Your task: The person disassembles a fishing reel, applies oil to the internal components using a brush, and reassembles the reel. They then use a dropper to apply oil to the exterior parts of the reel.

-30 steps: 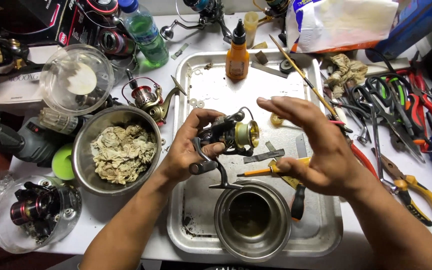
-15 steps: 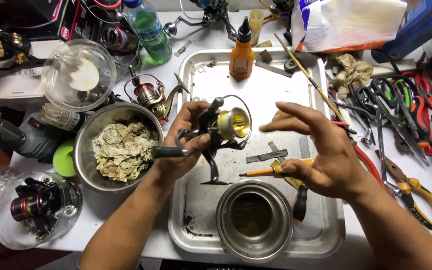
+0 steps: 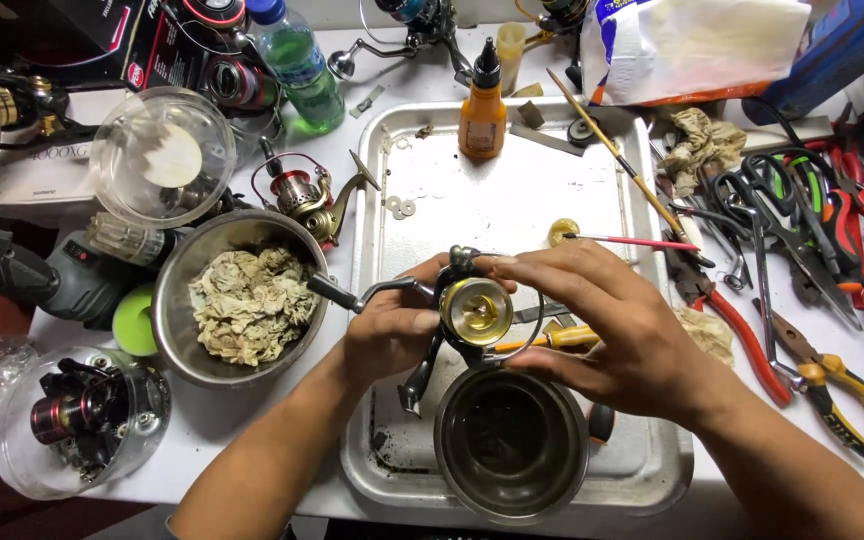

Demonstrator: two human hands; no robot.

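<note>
My left hand point(image 3: 387, 335) grips the body of a dark spinning fishing reel point(image 3: 467, 312) with a gold spool, held above the metal tray point(image 3: 512, 195). Its crank handle point(image 3: 337, 293) sticks out to the left, over the rim of the rag bowl. My right hand point(image 3: 612, 335) wraps around the reel's spool end from the right, fingertips on the top of the rotor. Just below the reel, a small steel bowl point(image 3: 512, 442) with dark liquid stands in the tray. A yellow-handled screwdriver point(image 3: 552, 340) lies under my right hand.
A steel bowl of dirty rags point(image 3: 242, 300) sits left of the tray. An orange oil bottle point(image 3: 481, 105) stands at the tray's top. Pliers and scissors point(image 3: 802, 250) crowd the right side. Other reels point(image 3: 302, 200), a clear lidded tub point(image 3: 162, 160) and a green bottle point(image 3: 297, 65) lie at the left.
The reel has been turned so its gold spool faces up at me. My right hand moved in from the right and closed around it; the handle now points left.
</note>
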